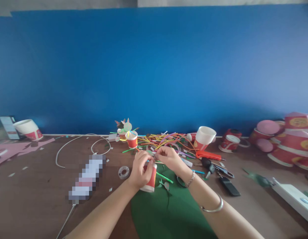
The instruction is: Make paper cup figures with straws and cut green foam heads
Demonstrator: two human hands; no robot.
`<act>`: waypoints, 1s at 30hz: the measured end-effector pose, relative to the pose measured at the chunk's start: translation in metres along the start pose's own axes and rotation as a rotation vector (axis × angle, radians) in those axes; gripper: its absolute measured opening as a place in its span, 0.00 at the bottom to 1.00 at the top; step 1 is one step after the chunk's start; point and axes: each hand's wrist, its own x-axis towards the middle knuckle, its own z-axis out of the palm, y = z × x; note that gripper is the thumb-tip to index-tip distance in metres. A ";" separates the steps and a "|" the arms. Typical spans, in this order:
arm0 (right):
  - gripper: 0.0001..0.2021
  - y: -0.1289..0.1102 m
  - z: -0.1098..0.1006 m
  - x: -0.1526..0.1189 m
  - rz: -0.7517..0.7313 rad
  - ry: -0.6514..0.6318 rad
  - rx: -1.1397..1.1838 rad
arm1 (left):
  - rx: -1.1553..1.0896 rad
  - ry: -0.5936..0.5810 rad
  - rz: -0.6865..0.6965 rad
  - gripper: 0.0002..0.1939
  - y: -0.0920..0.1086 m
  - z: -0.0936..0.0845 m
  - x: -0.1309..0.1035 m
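My left hand (142, 170) is closed around a red paper cup (151, 182) with a white rim, which lies tilted with its rim toward me. At the cup's far end, my right hand (169, 158) pinches with thumb and forefinger close to the left fingertips. Whatever sits between those fingers is too small to make out. A green straw (165, 177) lies just right of the cup. Below it, small green paper cutouts (166, 186) rest on a dark green sheet (166, 212) under my hands.
Many coloured pipe cleaners (159, 141) spread along the blue wall. A roll of tape (123, 172) is left of my hands. Decorated cups (132, 140) and a stack of white cups (205, 136) stand behind. An orange tool (210, 155), keys (210, 167) and red cup models (288, 146) are right.
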 end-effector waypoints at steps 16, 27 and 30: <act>0.22 0.001 0.006 -0.002 -0.054 0.010 0.256 | -0.169 0.070 -0.246 0.14 -0.008 0.006 -0.004; 0.16 -0.002 0.008 -0.003 0.011 0.112 0.278 | 0.022 0.174 -0.203 0.06 -0.013 0.009 0.003; 0.15 -0.001 0.006 -0.003 -0.009 0.133 0.137 | 0.075 0.203 -0.195 0.06 -0.013 0.009 0.003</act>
